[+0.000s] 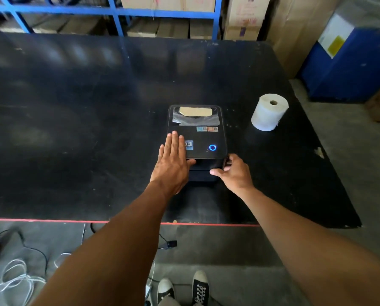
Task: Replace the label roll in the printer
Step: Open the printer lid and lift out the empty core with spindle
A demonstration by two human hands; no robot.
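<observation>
A black label printer (203, 138) stands near the middle of the black table (74, 118), lid down, with a blue ring light lit on its top. Through the lid's window a brownish roll core shows. My left hand (173, 160) lies flat on the front left of the lid, fingers straight and together. My right hand (233, 171) curls around the printer's front right corner, thumb on the front face, fingers on the side. A white label roll (269, 112) stands on end on the table to the right of the printer, apart from both hands.
Blue shelving (118, 16) and cardboard boxes (242, 16) stand behind the table. A blue box (348, 69) sits on the floor at right. The table's red front edge (52, 220) is near me, with cables (19, 277) on the floor at left and my shoes below.
</observation>
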